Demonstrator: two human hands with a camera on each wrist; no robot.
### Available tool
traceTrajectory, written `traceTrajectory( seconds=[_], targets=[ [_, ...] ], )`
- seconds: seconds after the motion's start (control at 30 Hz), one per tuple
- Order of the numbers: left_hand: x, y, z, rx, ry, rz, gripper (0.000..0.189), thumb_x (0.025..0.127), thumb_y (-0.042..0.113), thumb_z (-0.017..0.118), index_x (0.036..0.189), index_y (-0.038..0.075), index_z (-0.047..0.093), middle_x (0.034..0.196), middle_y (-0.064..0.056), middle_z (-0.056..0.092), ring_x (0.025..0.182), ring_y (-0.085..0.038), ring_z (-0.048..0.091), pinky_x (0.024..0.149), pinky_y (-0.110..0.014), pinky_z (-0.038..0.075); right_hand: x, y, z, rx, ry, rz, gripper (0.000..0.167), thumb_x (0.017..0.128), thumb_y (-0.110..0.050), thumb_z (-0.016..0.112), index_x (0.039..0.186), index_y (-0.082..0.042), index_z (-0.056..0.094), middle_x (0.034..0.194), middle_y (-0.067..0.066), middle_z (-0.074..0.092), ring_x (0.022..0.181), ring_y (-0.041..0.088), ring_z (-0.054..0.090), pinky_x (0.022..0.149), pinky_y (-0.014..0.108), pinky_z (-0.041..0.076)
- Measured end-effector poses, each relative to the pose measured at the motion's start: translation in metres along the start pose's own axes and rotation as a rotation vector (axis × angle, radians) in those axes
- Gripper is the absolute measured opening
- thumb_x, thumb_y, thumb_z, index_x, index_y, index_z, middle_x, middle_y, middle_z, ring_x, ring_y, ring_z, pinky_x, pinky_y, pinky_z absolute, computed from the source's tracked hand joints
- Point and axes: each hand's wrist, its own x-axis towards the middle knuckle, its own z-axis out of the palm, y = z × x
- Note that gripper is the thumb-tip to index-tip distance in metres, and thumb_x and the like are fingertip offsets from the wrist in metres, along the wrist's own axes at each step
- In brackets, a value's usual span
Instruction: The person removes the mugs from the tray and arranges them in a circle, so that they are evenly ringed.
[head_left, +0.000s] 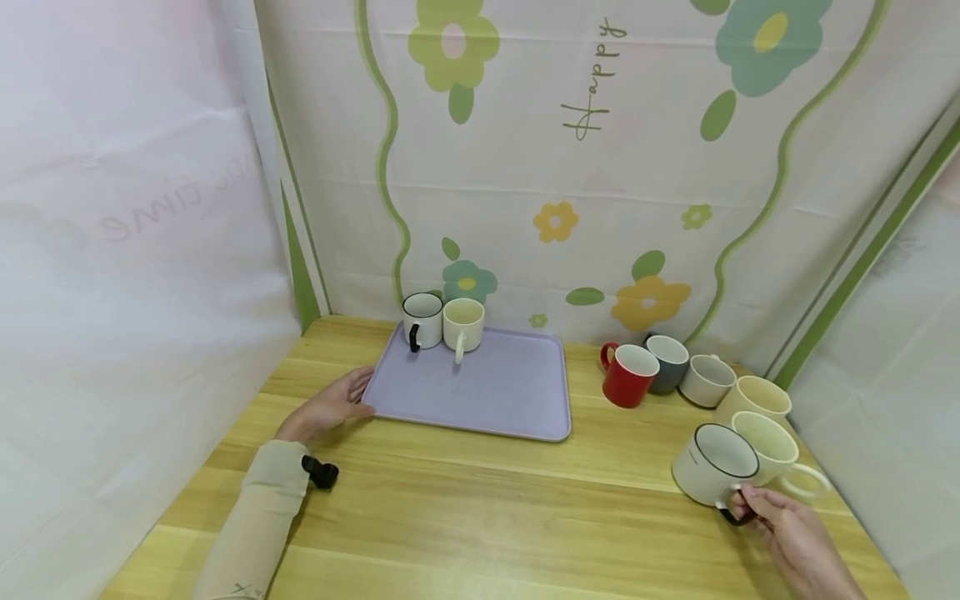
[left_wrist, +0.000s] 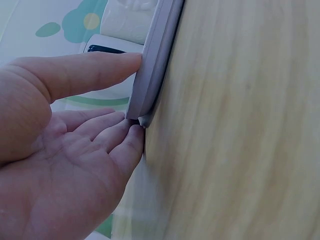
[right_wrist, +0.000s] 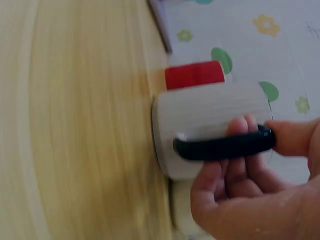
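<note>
At the front-left corner of a lavender tray (head_left: pixel 472 392), my left hand (head_left: pixel 333 406) holds the edge. The left wrist view shows the thumb (left_wrist: pixel 115 67) against the rim, with the fingertips tucked at the underside. At the far right, my right hand (head_left: pixel 795 529) grips the black handle of a white, black-rimmed mug (head_left: pixel 697 479). The handle (right_wrist: pixel 225 147) passes between thumb and fingers in the right wrist view. That mug is upright; whether it touches the table, I cannot tell. Close behind it stands a cream mug (head_left: pixel 772 446).
A white mug with black handle (head_left: pixel 423 325) and a cream mug (head_left: pixel 463 327) stand at the tray's back left. Along the right stand a red mug (head_left: pixel 626 383), a grey mug (head_left: pixel 667 362), a whitish mug (head_left: pixel 707 383) and a pale yellow mug (head_left: pixel 757 396). A patterned curtain (head_left: pixel 495 183) borders the table.
</note>
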Motion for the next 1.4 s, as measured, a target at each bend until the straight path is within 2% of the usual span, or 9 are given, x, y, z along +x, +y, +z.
traceTrajectory(
  seconds=[0.1,0.17,0.33,0.5,0.6,0.73,0.87,1.17,1.4],
  targets=[
    [0.0,0.001,0.0,0.003,0.001,-0.007,0.088,0.101,-0.002,0.064,0.165,-0.01,0.005,0.174,-0.033,0.001,0.162,-0.052,0.005,0.135,-0.061,0.01,0.001,-0.007,-0.005,-0.275,0.004,0.03,0.051,0.113,-0.044,0.046,0.121,-0.003,0.075,0.103,-0.012,0.076,0.089,-0.009,0.061,0.085,0.02,0.057],
    [0.0,0.002,-0.001,0.011,0.003,-0.01,0.088,0.101,-0.001,0.065,0.165,-0.01,0.005,0.174,-0.033,0.002,0.162,-0.052,0.005,0.135,-0.061,0.01,-0.001,-0.015,-0.009,-0.516,0.015,0.024,0.066,0.11,-0.057,0.042,0.13,-0.002,0.072,0.116,0.002,0.078,0.103,0.001,0.067,0.088,0.029,0.06],
    [0.001,0.003,-0.002,0.012,0.007,-0.016,0.088,0.101,-0.001,0.065,0.166,-0.009,0.006,0.174,-0.033,0.002,0.162,-0.052,0.006,0.135,-0.061,0.011,-0.012,-0.034,-0.013,-0.849,0.193,-0.223,0.054,0.107,-0.056,0.052,0.124,-0.01,0.076,0.118,0.014,0.078,0.094,-0.003,0.064,0.071,0.022,0.051],
    [0.0,0.001,-0.003,-0.002,0.005,-0.009,0.088,0.1,-0.003,0.064,0.166,-0.009,0.005,0.174,-0.032,0.0,0.162,-0.052,0.003,0.135,-0.062,0.009,-0.015,-0.058,0.008,-0.872,0.274,-0.445,0.04,0.102,-0.046,0.069,0.123,-0.012,0.076,0.112,0.007,0.081,0.087,-0.028,0.045,0.064,0.012,0.044],
    [0.0,0.001,-0.003,-0.002,0.005,-0.006,0.088,0.1,-0.004,0.063,0.165,-0.01,0.005,0.174,-0.032,0.0,0.162,-0.052,0.003,0.135,-0.062,0.008,-0.011,-0.074,0.035,-0.876,0.243,-0.511,0.04,0.099,-0.046,0.072,0.124,-0.014,0.075,0.119,0.011,0.08,0.094,-0.013,0.06,0.07,0.015,0.049],
    [0.0,0.001,-0.003,0.003,0.008,-0.006,0.087,0.101,-0.004,0.063,0.165,-0.01,0.005,0.174,-0.032,0.0,0.162,-0.052,0.004,0.135,-0.061,0.009,0.003,-0.092,0.082,-0.866,0.163,-0.607,0.042,0.099,-0.044,0.074,0.126,-0.011,0.075,0.121,0.01,0.08,0.11,0.025,0.073,0.086,0.032,0.06],
    [0.002,0.002,-0.001,-0.005,0.001,-0.003,0.087,0.101,-0.003,0.063,0.165,-0.01,0.004,0.174,-0.033,0.0,0.162,-0.052,0.004,0.135,-0.062,0.009,0.026,-0.104,0.132,-0.829,0.054,-0.688,0.041,0.098,-0.037,0.076,0.125,-0.006,0.074,0.122,0.013,0.078,0.115,0.035,0.073,0.098,0.055,0.06],
    [0.0,0.003,0.0,0.012,0.003,-0.014,0.088,0.101,0.0,0.064,0.166,-0.008,0.005,0.174,-0.032,0.001,0.162,-0.052,0.006,0.135,-0.062,0.01,0.089,-0.123,0.251,-0.727,-0.26,-0.715,0.051,0.099,-0.037,0.075,0.137,-0.004,0.068,0.137,0.016,0.072,0.128,0.035,0.068,0.111,0.054,0.056],
    [0.001,0.0,0.0,0.007,-0.001,-0.005,0.089,0.101,-0.001,0.065,0.166,-0.009,0.005,0.174,-0.032,0.001,0.162,-0.052,0.005,0.135,-0.062,0.01,0.141,-0.134,0.327,-0.634,-0.28,-0.618,0.056,0.1,-0.039,0.073,0.143,-0.004,0.064,0.145,0.014,0.068,0.136,0.033,0.063,0.116,0.049,0.053]
  ],
)
